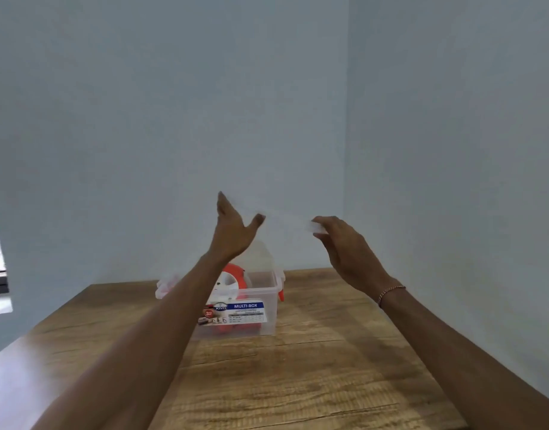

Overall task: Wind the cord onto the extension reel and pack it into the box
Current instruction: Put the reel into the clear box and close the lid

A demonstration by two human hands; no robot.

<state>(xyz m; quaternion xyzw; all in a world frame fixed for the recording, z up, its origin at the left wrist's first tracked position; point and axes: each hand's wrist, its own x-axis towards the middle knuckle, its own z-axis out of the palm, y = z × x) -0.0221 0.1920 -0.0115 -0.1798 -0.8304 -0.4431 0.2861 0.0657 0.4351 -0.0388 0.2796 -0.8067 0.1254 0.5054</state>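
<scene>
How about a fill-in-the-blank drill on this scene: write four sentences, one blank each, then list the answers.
1. The orange and white reel stands ____ the clear box.
2. The box rests on a ____ table.
3. The bracelet is on the ____ wrist.
4. The left hand and right hand hold a translucent lid ____ the box.

Answers: inside; wooden; right; above

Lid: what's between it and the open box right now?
Head view: only air. Both hands, left and right, hold the clear lid above the box; the reel pokes up inside.
</scene>
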